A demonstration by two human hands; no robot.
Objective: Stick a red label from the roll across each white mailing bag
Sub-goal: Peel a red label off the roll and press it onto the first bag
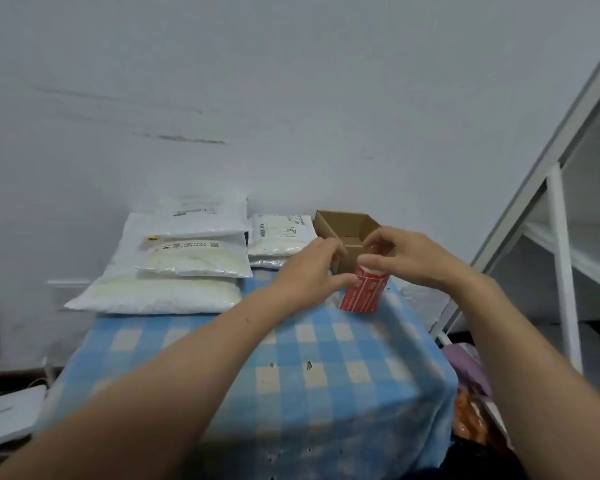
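Observation:
A red label roll (362, 292) stands upright on the blue checked tablecloth (291, 358), just in front of a brown cardboard box. My left hand (309, 271) grips the roll's left side with thumb and fingers. My right hand (406, 258) pinches the roll's top edge from the right. Several white mailing bags lie stacked at the table's far left (174, 271), and a smaller pile (278, 237) sits beside the box. No red label shows on any bag.
An open brown cardboard box (347, 230) stands at the far right of the table. A white metal shelf frame (561, 258) rises on the right. A white wall is close behind. Purple and orange items (471, 403) lie low at the right.

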